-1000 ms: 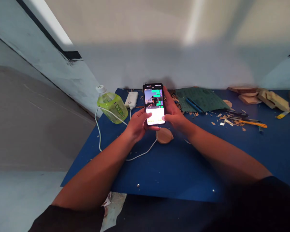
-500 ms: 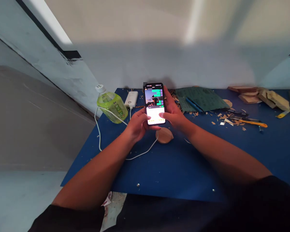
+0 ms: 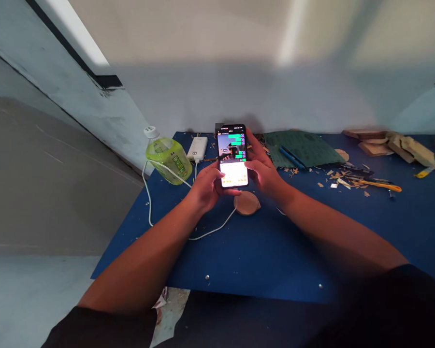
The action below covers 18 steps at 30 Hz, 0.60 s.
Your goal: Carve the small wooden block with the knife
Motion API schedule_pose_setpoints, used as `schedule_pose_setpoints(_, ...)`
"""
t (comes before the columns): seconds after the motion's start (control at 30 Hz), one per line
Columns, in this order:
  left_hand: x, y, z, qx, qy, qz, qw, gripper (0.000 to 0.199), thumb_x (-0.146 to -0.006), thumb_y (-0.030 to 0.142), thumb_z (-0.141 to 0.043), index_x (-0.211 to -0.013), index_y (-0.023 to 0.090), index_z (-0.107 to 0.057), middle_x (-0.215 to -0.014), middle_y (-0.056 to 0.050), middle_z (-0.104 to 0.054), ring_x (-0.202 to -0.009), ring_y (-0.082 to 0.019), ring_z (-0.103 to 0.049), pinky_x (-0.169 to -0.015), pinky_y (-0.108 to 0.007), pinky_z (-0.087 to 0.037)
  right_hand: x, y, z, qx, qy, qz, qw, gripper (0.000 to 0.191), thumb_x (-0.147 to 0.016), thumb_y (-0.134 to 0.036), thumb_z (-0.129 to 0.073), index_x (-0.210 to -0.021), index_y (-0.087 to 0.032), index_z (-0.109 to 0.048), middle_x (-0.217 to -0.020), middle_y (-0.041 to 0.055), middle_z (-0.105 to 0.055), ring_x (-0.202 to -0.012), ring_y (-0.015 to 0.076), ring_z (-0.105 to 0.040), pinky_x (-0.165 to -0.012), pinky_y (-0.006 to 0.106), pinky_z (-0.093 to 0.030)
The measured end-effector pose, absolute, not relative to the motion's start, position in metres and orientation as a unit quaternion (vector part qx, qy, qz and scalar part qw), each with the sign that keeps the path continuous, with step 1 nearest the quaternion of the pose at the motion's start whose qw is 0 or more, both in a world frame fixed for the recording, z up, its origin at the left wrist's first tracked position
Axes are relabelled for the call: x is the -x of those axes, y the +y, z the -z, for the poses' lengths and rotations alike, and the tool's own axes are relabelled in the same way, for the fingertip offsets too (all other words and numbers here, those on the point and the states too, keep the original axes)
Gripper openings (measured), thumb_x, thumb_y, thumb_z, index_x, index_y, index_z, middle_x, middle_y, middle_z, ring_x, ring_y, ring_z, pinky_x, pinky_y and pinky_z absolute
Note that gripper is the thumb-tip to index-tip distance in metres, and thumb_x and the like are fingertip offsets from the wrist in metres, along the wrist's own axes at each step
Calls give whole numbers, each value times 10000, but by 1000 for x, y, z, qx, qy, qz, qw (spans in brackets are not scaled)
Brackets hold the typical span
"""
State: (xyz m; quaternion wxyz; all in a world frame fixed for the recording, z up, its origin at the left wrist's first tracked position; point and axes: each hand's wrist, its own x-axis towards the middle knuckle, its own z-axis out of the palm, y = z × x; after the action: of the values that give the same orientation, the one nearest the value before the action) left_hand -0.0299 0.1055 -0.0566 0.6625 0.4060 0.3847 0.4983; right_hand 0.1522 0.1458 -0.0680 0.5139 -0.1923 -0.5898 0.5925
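A phone (image 3: 233, 155) with a lit screen is held upright between both hands above the blue table (image 3: 253, 261). My left hand (image 3: 207, 187) grips its lower left side, the thumb at the lower part of the screen and a finger under the bottom edge. Around the right side is my right hand (image 3: 263, 166), its thumb at the screen's right edge and its other fingers partly hidden behind the phone. Just below the phone lies a round wooden piece (image 3: 247, 203). A white cable (image 3: 213, 232) runs beside it.
A bottle of green liquid (image 3: 170, 159) and a white power bank (image 3: 197, 148) stand at the back left. To the right lie a green sheet (image 3: 304, 147), a blue pen (image 3: 292, 157), wood shavings, an orange-handled tool (image 3: 380, 184) and wood blocks (image 3: 416, 149). A wall rises behind.
My right thumb has moved up and to the right, from over the lower screen to its right edge. The phone and my left hand look nearly unmoved.
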Motion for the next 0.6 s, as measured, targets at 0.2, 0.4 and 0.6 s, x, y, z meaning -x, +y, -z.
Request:
schedule_pose_setpoints(0.2,28,105,61,-433,383,-504,642,497,-765,215,-787,-1251,166,-701,-1204,-152,-767,-990,-343,-784,-623,-378,-700,-155,147,71,144,-620,-595,491,1184,-783,-275,-714,-1729,-440,-21,-1622,40,-551,-1390,322,-610,-1110,566,-548)
schedule_pose_setpoints(0.4,29,105,59,-413,373,-509,657,479,-702,129,-714,-1181,157,-715,-1209,-147,-767,-1070,-384,-760,-682,-452,-719,-152,147,72,162,-636,-564,502,1212,-820,-328,-798,-1736,-399,-6,-1686,95,-459,-1432,324,-573,-1207,585,-466)
schedule_pose_setpoints(0.6,29,106,56,-392,383,-504,667,547,-686,111,-607,-1227,145,-682,-1217,-158,-759,-1126,-410,-743,-724,-511,-713,-153,147,70,163,-628,-575,498,1180,-798,-299,-724,-1733,-404,-11,-1683,76,-471,-1432,327,-575,-1175,593,-497)
